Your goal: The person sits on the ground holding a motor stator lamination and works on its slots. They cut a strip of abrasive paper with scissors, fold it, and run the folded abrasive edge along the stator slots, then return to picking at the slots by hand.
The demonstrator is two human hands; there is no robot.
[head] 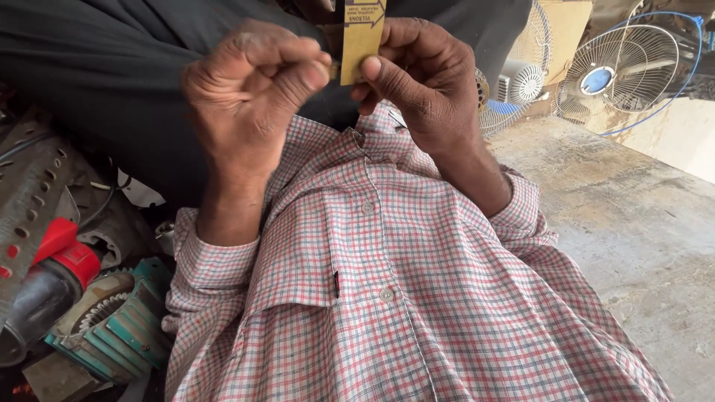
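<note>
Both my hands are raised close in front of my checked shirt [387, 298]. My right hand [421, 78] pinches a narrow yellowish strip of card [362, 33] between thumb and fingers, holding it upright with its top near the frame's upper edge. My left hand [249, 93] is curled into a loose fist right beside the strip's lower left edge, thumb and forefinger pressed together there. Whether the left fingers grip the strip or something small under it is hidden by the knuckles.
Dark trousers [112, 82] fill the upper left. At lower left lie a teal motor stator [112, 327], a red-capped tool [59, 257] and a perforated metal plate [30, 193]. A concrete floor [633, 231] spreads right, with wire-guarded fans [618, 71] behind.
</note>
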